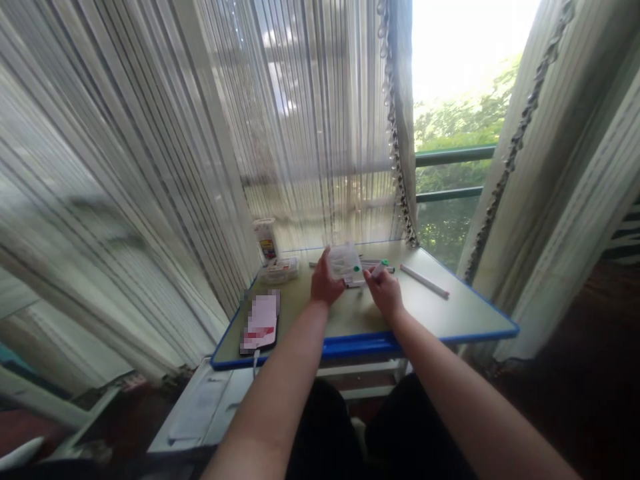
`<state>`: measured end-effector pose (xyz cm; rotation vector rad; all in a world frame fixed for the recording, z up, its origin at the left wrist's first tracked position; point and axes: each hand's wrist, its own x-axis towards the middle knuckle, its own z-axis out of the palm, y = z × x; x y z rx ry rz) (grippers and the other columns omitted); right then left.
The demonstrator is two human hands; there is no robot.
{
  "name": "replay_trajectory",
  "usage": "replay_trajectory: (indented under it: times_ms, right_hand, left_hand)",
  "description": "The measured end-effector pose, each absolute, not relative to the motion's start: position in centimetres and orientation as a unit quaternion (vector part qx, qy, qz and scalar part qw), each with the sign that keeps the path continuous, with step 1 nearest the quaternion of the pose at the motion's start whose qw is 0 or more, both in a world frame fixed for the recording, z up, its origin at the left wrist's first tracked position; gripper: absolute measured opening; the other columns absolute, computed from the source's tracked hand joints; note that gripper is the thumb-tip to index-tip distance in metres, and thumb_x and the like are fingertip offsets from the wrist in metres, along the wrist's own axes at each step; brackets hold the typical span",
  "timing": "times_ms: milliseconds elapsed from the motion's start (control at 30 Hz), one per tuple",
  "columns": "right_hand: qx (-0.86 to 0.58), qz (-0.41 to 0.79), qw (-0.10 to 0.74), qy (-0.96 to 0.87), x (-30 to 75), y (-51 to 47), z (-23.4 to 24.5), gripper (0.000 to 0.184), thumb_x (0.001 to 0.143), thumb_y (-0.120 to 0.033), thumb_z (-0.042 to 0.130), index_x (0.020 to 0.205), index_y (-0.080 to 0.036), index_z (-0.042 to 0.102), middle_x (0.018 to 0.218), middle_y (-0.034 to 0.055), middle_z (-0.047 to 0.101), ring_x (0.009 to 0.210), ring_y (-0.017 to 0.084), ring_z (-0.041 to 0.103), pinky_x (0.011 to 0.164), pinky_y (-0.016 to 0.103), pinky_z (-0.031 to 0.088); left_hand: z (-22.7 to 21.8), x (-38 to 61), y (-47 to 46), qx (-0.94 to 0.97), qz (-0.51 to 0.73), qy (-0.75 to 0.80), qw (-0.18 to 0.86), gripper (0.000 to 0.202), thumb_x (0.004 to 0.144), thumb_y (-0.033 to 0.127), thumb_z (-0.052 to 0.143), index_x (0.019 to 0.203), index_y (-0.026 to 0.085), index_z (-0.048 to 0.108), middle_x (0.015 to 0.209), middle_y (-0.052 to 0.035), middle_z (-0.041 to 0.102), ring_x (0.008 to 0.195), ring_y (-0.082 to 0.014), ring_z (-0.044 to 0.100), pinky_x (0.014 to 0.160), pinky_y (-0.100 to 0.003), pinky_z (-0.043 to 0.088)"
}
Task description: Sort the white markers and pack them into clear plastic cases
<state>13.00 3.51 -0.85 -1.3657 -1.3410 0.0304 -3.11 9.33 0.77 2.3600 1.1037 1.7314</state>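
My left hand [324, 285] is closed around a clear plastic pouch [344, 261] of markers, held just above the desk [465, 310]. My right hand [385, 291] pinches a marker with a green cap [380, 268] right beside the pouch. A few more markers [373, 263] lie on the desk behind my hands. A single pinkish-white marker [424, 281] lies apart to the right.
A phone [261, 322] lies near the desk's left front corner with a cable running off the edge. A small flat box [280, 270] and an upright carton [265, 238] stand at the back left. Curtains [150, 167] hang close behind and on both sides.
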Motion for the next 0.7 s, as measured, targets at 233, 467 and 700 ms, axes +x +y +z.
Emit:
replay_trajectory:
  times_ms: [233,467,700]
  right_hand:
    - [-0.488,-0.262,0.558,-0.618,12.9,1.6,0.0,0.018,0.084,-0.031,0.047,0.079,-0.02,0.06,0.09,0.0091,0.06,0.09,0.024,0.054,0.086,0.04,0.041]
    - [-0.46,-0.221,0.548,-0.663,12.4,2.4,-0.4,0.022,0.087,-0.023,0.043,0.101,-0.015,0.059,0.088,0.0104,0.067,0.08,0.023,0.059,0.077,0.035,0.045]
    - [-0.485,-0.191,0.537,-0.663,12.7,3.3,-0.9,0.023,0.09,-0.032,0.046,0.095,-0.017,0.063,0.081,0.0083,0.07,0.074,0.022,0.063,0.072,0.033,0.046]
  left_hand:
    - [0.6,-2.6,9.6,0.779,0.533,0.33,-0.026,0.094,0.06,0.021,0.073,0.14,0.021,0.025,0.132,-0.0154,0.051,0.12,-0.03,0.053,0.098,-0.045,0.048]
    - [0.7,-2.5,9.5,0.792,0.516,0.322,-0.058,0.089,0.064,0.031,0.073,0.138,0.018,0.027,0.131,-0.0166,0.052,0.119,-0.0288,0.054,0.097,-0.043,0.049]
    - [0.7,-2.9,9.4,0.793,0.505,0.334,-0.071,0.087,0.061,0.025,0.072,0.136,0.018,0.03,0.123,-0.0139,0.057,0.11,-0.0273,0.059,0.091,-0.039,0.052]
